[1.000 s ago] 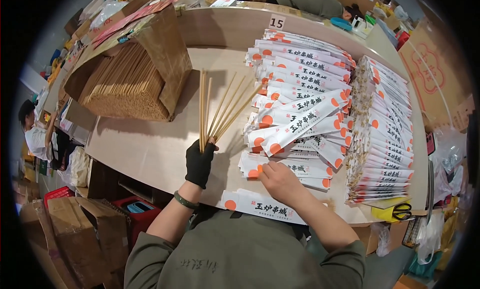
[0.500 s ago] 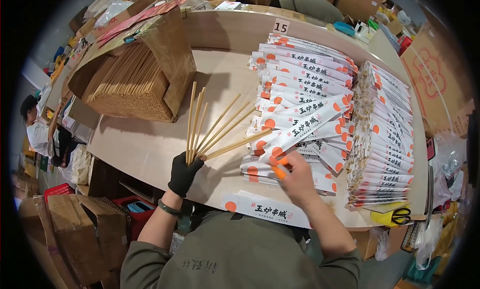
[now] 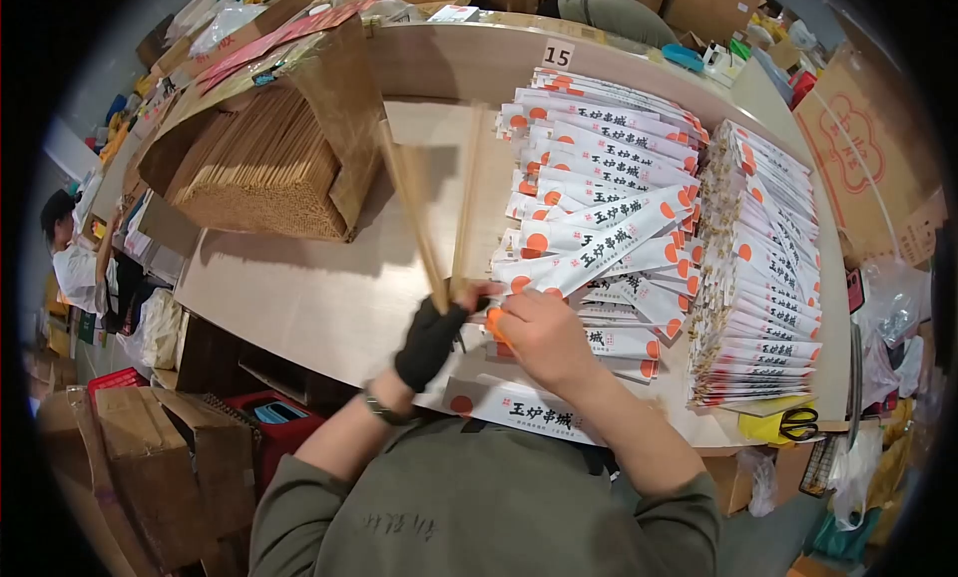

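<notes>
Showing at the far left is a person (image 3: 78,263) in a white top and dark cap, with brown cardboard boxes (image 3: 150,452) lower down and a red container (image 3: 279,439) just beside them. An opened carton (image 3: 354,128) lies on the counter (image 3: 289,288), its mouth toward the wearer, packed with wooden sticks (image 3: 261,173) whose ends face outward.

Right of the carton, the left hand (image 3: 431,343), in a black fingerless glove with a bracelet (image 3: 382,409) at the wrist, has its grip closed around the lower ends of some loose sticks (image 3: 414,215). These are blurred and rise in two groups, one leaning left, the other nearly upright.

Its bare fingertips come close to the right hand (image 3: 544,338), which has an orange cover (image 3: 499,328) on a digit. This grip is narrow, at the lower left end of the slanting paper sleeve (image 3: 599,253); whether it holds anything I cannot tell. Below, a white sleeve (image 3: 529,414) with an orange dot lies flat at the near edge.

Behind the right hand spreads a heap of white sleeves (image 3: 614,168). Farther right stands a second, denser pile (image 3: 773,268), with black-handled scissors (image 3: 798,422) near its lower end and a large cardboard carton (image 3: 863,178) beyond.
</notes>
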Demonstrator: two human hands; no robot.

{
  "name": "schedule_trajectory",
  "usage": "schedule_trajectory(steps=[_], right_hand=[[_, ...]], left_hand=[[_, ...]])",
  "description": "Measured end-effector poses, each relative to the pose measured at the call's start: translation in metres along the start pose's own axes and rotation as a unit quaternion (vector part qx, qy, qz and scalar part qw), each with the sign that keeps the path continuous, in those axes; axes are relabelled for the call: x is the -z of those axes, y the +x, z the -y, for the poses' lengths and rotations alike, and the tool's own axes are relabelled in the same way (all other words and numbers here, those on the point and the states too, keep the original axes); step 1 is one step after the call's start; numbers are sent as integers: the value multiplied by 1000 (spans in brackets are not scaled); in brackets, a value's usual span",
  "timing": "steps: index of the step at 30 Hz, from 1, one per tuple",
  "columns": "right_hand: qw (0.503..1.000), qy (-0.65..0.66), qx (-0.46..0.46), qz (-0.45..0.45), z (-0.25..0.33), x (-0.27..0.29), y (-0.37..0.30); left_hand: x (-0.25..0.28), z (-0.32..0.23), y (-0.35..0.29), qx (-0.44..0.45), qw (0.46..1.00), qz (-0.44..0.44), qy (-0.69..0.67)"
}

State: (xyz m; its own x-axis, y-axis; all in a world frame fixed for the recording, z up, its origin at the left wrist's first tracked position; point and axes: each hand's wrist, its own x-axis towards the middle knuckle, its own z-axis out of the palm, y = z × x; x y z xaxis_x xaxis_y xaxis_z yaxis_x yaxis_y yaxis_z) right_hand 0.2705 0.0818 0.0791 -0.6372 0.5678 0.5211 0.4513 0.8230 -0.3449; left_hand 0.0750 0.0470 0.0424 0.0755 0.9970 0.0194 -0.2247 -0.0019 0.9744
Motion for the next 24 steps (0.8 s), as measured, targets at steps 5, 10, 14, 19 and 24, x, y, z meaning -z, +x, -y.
schedule_trajectory(steps=[5,10,14,19,24], right_hand=[[981,-144,-61,-113,-15,14,5],[986,-99,24,133,-10,-23,-49],[977,-122,46,171,-12,-29,-59],[985,-90,7,144,-7,-23,-62],[991,-69,-15,117,-1,-22,-60]], left_hand=[[14,9,22,-96,937,-217,258],[80,65,16,-130,852,-232,451],[56,33,12,-43,931,-179,315],[58,35,-11,-20,947,-193,256],[58,33,-24,42,958,-210,190]])
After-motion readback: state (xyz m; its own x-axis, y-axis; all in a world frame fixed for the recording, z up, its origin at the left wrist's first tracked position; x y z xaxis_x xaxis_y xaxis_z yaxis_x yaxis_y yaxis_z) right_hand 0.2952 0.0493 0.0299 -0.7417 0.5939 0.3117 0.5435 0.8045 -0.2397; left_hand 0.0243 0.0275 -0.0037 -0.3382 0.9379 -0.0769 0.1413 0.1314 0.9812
